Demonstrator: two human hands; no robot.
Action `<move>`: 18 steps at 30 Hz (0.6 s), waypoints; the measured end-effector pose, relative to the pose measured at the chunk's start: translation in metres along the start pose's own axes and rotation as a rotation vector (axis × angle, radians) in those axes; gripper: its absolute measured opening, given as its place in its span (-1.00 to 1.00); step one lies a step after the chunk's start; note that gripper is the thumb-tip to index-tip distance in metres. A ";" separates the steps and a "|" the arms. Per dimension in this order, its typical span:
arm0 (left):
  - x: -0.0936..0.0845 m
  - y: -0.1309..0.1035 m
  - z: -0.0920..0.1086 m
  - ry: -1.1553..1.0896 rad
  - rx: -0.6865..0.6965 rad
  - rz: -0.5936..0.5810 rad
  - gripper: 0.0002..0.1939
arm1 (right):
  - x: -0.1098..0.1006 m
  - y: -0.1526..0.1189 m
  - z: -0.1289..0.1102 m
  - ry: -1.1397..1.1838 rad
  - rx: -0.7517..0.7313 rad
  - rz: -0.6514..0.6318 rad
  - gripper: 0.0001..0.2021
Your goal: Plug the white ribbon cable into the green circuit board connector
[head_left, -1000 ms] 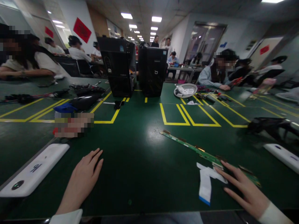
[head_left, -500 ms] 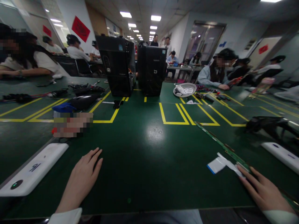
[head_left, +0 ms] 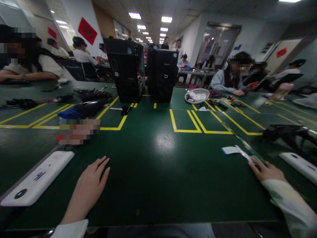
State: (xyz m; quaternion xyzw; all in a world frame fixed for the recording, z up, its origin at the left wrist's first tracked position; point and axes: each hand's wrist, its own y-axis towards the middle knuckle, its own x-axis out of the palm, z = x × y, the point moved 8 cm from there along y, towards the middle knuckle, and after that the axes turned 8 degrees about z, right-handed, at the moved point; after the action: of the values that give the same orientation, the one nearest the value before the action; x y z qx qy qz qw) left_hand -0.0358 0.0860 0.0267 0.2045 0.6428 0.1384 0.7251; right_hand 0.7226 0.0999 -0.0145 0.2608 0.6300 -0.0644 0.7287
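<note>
My left hand [head_left: 90, 185] lies palm down on the green tabletop [head_left: 158, 185], fingers stretched forward, holding nothing. Over on the right, my right hand [head_left: 266, 171] is closed on the near part of a long, thin green circuit board strip [head_left: 244, 142]. The strip slants away from me toward the yellow tape lines, and its near end is hidden by the hand and sleeve. A white flat ribbon cable [head_left: 231, 150] with a blue end sticks out leftward from beside my right fingertips.
White oblong devices lie at the left [head_left: 39, 178] and right [head_left: 298, 165]. Two black computer towers [head_left: 123, 72] stand at the back, near a white basket [head_left: 198, 96]. A black plastic part [head_left: 284, 134] sits beyond my right hand. Co-workers sit at both sides.
My right hand has moved forward and a little left, pushing the circuit board strip and its ribbon cable farther from me. The left hand stays in place.
</note>
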 end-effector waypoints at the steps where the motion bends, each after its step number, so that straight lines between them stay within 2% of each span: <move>1: 0.001 0.000 0.000 0.003 0.006 0.006 -0.37 | 0.004 0.006 0.002 -0.041 0.079 -0.068 -0.33; 3: 0.002 0.000 0.000 0.012 0.013 0.011 -0.37 | 0.006 0.014 0.001 -0.057 0.181 -0.151 -0.31; 7: 0.003 -0.001 -0.002 0.018 0.012 0.002 -0.37 | 0.004 0.028 -0.006 -0.024 0.276 -0.205 -0.31; 18: 0.000 -0.001 -0.001 -0.003 -0.008 -0.011 -0.37 | -0.006 0.030 -0.015 -0.009 0.364 -0.188 -0.36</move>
State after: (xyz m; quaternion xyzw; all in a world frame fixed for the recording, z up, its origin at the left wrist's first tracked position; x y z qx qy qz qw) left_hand -0.0369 0.0852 0.0257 0.1984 0.6423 0.1368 0.7276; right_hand 0.7214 0.1314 -0.0012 0.3281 0.6263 -0.2459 0.6631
